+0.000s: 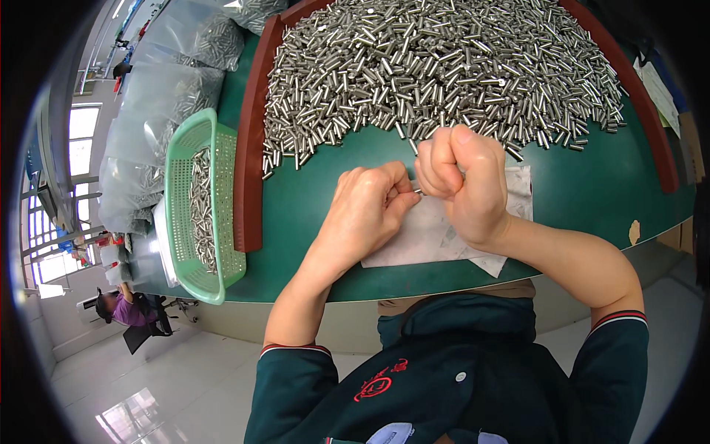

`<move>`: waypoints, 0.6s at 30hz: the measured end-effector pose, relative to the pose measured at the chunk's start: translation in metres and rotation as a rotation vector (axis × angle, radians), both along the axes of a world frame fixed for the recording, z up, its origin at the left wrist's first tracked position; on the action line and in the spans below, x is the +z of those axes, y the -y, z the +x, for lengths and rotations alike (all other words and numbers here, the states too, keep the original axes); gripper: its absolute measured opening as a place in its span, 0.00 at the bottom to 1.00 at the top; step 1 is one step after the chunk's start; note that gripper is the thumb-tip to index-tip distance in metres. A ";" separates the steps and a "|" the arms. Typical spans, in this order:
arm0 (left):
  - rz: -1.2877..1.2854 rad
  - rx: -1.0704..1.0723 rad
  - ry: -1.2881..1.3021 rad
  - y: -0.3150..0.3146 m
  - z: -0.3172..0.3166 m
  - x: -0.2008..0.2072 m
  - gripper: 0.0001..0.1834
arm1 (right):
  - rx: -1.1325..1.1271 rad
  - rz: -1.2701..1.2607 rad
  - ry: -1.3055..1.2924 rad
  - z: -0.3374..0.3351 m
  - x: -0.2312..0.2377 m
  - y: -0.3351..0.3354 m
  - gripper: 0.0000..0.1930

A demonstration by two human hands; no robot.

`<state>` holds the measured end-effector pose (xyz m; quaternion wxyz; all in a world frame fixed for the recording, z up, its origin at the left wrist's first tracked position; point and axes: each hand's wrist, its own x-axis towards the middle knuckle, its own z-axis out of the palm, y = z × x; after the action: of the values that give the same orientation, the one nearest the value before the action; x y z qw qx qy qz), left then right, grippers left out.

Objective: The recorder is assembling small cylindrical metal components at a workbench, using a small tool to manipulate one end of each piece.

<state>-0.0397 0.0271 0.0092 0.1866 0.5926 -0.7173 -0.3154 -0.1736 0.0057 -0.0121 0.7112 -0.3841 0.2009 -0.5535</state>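
Observation:
Close in front of me, my left hand (370, 207) pinches a small shiny metal pin (418, 192) between thumb and fingertips. Its free end points toward my right hand (467, 177). That hand is curled into a fist beside the pin, thumb on top; whatever its fingers hold is hidden. Beneath both hands lies a whitish sheet (414, 240), smudged grey and creased, on the green tabletop (318, 229). Just beyond my hands spreads a large heap of similar metal pins (444, 66).
Dark red wooden rails (253, 155) border the heap. Left of them stands a green plastic basket (222, 285) with metal pins inside. Clear plastic bags of pins (151, 111) line the far left. A seated person (132, 309) is in the background. Papers (658, 92) lie at the right.

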 end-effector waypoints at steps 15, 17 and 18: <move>0.161 0.070 -0.583 0.009 0.017 -0.003 0.06 | 0.065 0.093 0.052 -0.007 -0.001 0.008 0.19; 0.512 0.108 -1.099 0.011 0.024 -0.006 0.06 | 0.072 0.114 0.058 -0.008 -0.001 0.007 0.18; 0.608 0.099 -1.280 0.013 0.025 -0.008 0.06 | 0.074 0.107 0.061 -0.009 -0.002 0.007 0.18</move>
<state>-0.0142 0.0144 0.0009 0.4118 0.3487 -0.3191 -0.7791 -0.1830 -0.0011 -0.0141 0.7565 -0.3356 0.1940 -0.5268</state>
